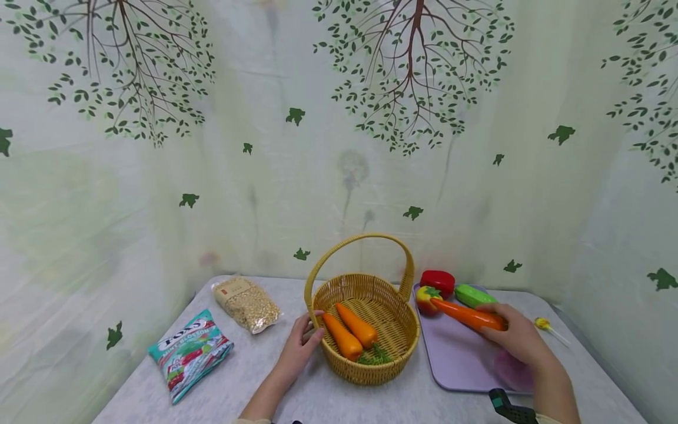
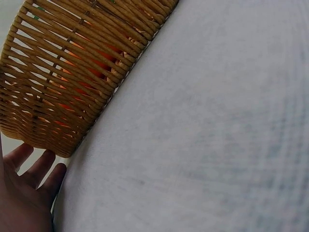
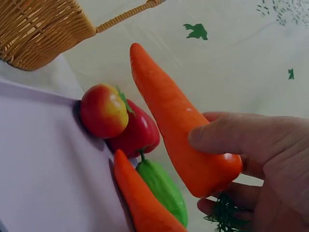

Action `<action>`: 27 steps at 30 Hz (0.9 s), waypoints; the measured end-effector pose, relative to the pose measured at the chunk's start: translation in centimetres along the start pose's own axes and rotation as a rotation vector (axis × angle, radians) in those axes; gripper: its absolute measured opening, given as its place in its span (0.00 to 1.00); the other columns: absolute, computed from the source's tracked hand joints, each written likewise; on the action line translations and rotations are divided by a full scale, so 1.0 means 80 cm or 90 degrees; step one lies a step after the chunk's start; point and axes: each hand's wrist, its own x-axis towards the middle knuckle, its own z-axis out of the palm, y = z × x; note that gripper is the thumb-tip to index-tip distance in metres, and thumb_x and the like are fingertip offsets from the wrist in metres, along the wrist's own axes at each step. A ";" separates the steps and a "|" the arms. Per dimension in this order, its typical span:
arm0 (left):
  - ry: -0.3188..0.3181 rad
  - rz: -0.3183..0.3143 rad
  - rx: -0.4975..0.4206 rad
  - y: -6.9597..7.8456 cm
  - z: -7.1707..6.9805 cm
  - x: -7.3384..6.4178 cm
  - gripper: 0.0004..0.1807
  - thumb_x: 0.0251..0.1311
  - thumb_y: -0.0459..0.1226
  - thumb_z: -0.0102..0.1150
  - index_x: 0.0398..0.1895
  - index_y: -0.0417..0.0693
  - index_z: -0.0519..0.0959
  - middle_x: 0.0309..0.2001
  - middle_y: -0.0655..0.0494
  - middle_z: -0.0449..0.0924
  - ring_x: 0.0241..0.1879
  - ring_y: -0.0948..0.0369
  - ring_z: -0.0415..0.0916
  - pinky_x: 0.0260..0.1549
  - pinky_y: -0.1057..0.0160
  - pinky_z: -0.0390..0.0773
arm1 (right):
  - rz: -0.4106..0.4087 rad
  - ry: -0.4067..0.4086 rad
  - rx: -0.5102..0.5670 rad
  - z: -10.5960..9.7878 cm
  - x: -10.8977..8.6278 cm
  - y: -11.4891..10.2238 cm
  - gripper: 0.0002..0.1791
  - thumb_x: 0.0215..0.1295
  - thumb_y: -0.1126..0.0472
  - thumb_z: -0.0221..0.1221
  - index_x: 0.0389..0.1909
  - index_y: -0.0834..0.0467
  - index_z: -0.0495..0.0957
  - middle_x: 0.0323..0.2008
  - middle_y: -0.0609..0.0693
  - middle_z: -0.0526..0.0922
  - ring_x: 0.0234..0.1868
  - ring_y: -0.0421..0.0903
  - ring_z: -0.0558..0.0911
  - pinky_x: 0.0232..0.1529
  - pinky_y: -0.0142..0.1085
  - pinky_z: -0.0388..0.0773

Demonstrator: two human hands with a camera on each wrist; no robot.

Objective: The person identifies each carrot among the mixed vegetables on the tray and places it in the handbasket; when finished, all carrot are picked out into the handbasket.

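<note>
In the head view my right hand [image 1: 516, 333] is over the tray, gripping an orange toy carrot [image 1: 468, 316] by its thick end. The right wrist view shows the thumb lying across this carrot [image 3: 169, 121], with green leaves below. Another carrot [image 3: 142, 200] lies on the tray beside a light green vegetable [image 3: 164, 188], a red bell pepper [image 3: 137, 128] and a red-yellow fruit [image 3: 104, 111]. My left hand [image 1: 299, 347] touches the left side of the wicker basket [image 1: 371, 374]; its visible fingers [image 2: 41, 169] are extended. Two carrots [image 1: 344, 338] lie inside the basket.
A lilac tray [image 1: 450, 371] stands right of the basket, with a purple rounded thing [image 1: 511, 368] partly behind my wrist. A lollipop [image 1: 542, 323] lies beyond its right edge. To the left lie a teal candy bag [image 1: 190, 353] and a clear grain bag [image 1: 246, 303].
</note>
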 end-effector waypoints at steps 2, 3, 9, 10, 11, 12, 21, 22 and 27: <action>0.001 0.003 0.002 0.000 0.001 0.001 0.21 0.72 0.42 0.54 0.66 0.55 0.70 0.70 0.46 0.63 0.69 0.43 0.66 0.63 0.45 0.75 | -0.002 -0.007 0.014 0.000 0.000 -0.003 0.32 0.64 0.45 0.65 0.65 0.54 0.73 0.64 0.66 0.72 0.57 0.61 0.74 0.56 0.64 0.72; 0.002 0.004 0.003 0.001 0.001 0.001 0.21 0.72 0.41 0.54 0.67 0.55 0.70 0.70 0.46 0.63 0.69 0.43 0.66 0.63 0.45 0.75 | -0.001 -0.011 0.023 0.000 0.000 -0.005 0.32 0.64 0.44 0.65 0.65 0.54 0.73 0.64 0.65 0.72 0.57 0.61 0.74 0.55 0.63 0.73; 0.007 0.013 0.008 0.005 -0.001 -0.001 0.22 0.72 0.42 0.54 0.67 0.51 0.69 0.70 0.46 0.63 0.69 0.42 0.67 0.63 0.44 0.74 | -0.012 -0.019 0.054 0.000 0.000 -0.017 0.36 0.62 0.39 0.65 0.66 0.53 0.72 0.63 0.63 0.74 0.57 0.59 0.74 0.52 0.56 0.77; 0.006 0.016 0.009 0.005 -0.001 -0.002 0.23 0.72 0.43 0.54 0.67 0.50 0.69 0.70 0.45 0.63 0.69 0.41 0.67 0.63 0.43 0.74 | -0.015 -0.016 0.054 0.000 0.000 -0.018 0.36 0.61 0.38 0.65 0.66 0.52 0.73 0.63 0.63 0.74 0.57 0.59 0.74 0.52 0.56 0.77; 0.004 0.019 0.009 0.005 -0.001 -0.002 0.23 0.72 0.43 0.54 0.67 0.49 0.69 0.70 0.44 0.63 0.69 0.41 0.67 0.63 0.43 0.74 | -0.019 -0.014 0.054 0.001 0.000 -0.019 0.36 0.61 0.38 0.65 0.66 0.52 0.73 0.63 0.63 0.74 0.57 0.59 0.74 0.52 0.55 0.77; 0.002 0.019 0.007 0.005 -0.001 -0.003 0.23 0.72 0.44 0.54 0.67 0.49 0.69 0.71 0.44 0.63 0.69 0.40 0.67 0.63 0.43 0.74 | -0.023 -0.010 0.052 0.001 0.000 -0.020 0.35 0.61 0.38 0.65 0.65 0.51 0.73 0.62 0.63 0.74 0.57 0.59 0.75 0.52 0.54 0.78; 0.000 0.013 0.009 0.007 -0.001 -0.003 0.23 0.72 0.43 0.54 0.67 0.51 0.69 0.71 0.44 0.62 0.69 0.41 0.66 0.63 0.43 0.74 | -0.074 -0.002 0.081 0.009 -0.001 -0.034 0.27 0.63 0.43 0.65 0.59 0.51 0.79 0.60 0.60 0.78 0.52 0.53 0.78 0.44 0.36 0.77; -0.001 0.013 0.009 0.008 -0.001 -0.003 0.23 0.72 0.43 0.54 0.68 0.51 0.69 0.71 0.44 0.62 0.69 0.41 0.66 0.63 0.43 0.74 | -0.073 -0.005 0.086 0.010 -0.001 -0.037 0.27 0.63 0.43 0.66 0.59 0.51 0.79 0.60 0.60 0.78 0.52 0.53 0.78 0.44 0.37 0.78; -0.002 0.006 0.012 0.008 0.001 -0.003 0.23 0.73 0.41 0.54 0.68 0.51 0.69 0.70 0.45 0.62 0.70 0.41 0.66 0.64 0.43 0.74 | -0.070 -0.025 0.119 0.017 -0.001 -0.049 0.26 0.61 0.44 0.67 0.58 0.49 0.80 0.60 0.57 0.78 0.53 0.53 0.76 0.48 0.41 0.78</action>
